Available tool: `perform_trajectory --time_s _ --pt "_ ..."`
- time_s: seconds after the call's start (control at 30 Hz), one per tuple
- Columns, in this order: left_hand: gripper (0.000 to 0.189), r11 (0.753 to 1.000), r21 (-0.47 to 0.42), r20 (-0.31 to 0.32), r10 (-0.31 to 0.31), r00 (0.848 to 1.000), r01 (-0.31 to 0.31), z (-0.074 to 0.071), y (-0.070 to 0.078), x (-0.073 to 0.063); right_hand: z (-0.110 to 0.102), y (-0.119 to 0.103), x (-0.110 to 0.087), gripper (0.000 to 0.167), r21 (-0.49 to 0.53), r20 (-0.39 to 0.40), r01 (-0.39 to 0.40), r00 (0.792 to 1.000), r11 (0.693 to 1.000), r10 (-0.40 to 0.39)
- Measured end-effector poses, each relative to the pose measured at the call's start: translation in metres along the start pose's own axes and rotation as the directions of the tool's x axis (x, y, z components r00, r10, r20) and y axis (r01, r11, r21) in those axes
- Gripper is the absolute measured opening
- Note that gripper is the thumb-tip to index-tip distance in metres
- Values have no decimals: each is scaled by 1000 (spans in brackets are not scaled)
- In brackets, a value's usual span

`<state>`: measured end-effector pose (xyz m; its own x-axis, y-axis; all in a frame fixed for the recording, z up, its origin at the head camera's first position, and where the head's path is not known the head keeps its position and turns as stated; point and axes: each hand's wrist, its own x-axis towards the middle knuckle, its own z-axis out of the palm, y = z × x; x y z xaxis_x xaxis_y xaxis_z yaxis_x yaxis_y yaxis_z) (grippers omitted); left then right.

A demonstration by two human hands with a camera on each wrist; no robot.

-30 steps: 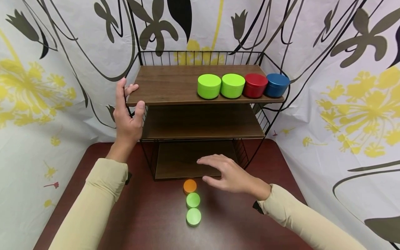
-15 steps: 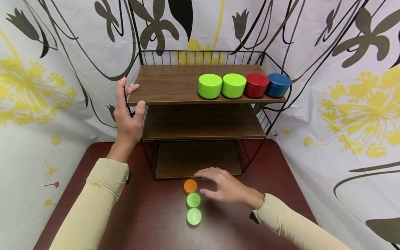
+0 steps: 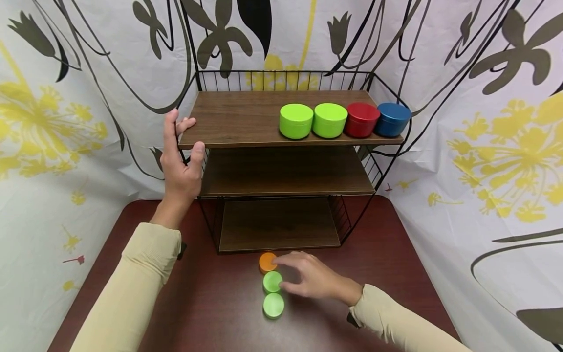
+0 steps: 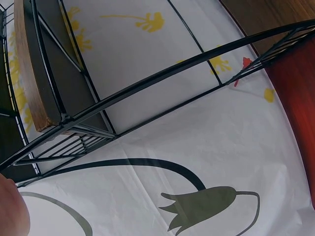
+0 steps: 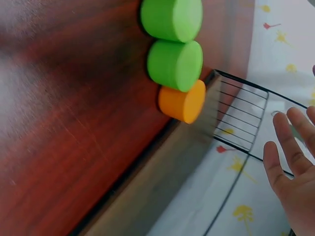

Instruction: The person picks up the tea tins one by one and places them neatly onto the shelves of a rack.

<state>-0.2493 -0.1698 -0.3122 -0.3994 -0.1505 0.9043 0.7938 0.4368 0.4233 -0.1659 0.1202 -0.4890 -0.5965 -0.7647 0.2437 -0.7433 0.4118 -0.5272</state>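
My left hand [image 3: 180,166] rests at the front left corner of the black wire rack, beside the top shelf [image 3: 237,117]. Its index finger points up and its thumb stands apart, near the shelf's front edge. On the dark red table, my right hand [image 3: 314,278] reaches in from the right, fingers apart. Its index fingertip is at the round orange tin [image 3: 267,263], its thumb tip at the nearer green tin [image 3: 272,282]; contact is unclear. A second green tin [image 3: 273,306] stands closest to me. These tins form a row, orange tin [image 5: 182,102] beside the rack's base.
On the top shelf stand two larger green tins [image 3: 296,121] [image 3: 330,120], a red tin [image 3: 362,120] and a blue tin [image 3: 393,120]. Below are a middle shelf [image 3: 286,171] and a bottom shelf [image 3: 279,227]. Flower-patterned cloth [image 3: 484,171] surrounds the table.
My right hand has come down and toward me, from above the table in front of the bottom shelf to the right side of the orange and green tins. My left hand has stayed put.
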Motion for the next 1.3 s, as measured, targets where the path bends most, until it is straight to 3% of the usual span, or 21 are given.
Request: perform_trajectory --time_s 0.37,0.6,1.03,1.3 --pt "75 1000 7 -10 3 1000 -3 0 -1 1 24 8 -9 48 46 42 -68 997 997 66" --pt "75 1000 2 -11 10 1000 -10 1 0 2 43 14 -17 49 19 97 -75 993 997 72" --pt "75 1000 -5 -3 8 1000 -8 1 -2 1 66 23 -29 52 -82 110 25 994 996 -16" --pt "77 1000 -5 -6 -1 1000 1 1 -5 -1 75 26 -34 53 -71 116 45 993 996 -37"
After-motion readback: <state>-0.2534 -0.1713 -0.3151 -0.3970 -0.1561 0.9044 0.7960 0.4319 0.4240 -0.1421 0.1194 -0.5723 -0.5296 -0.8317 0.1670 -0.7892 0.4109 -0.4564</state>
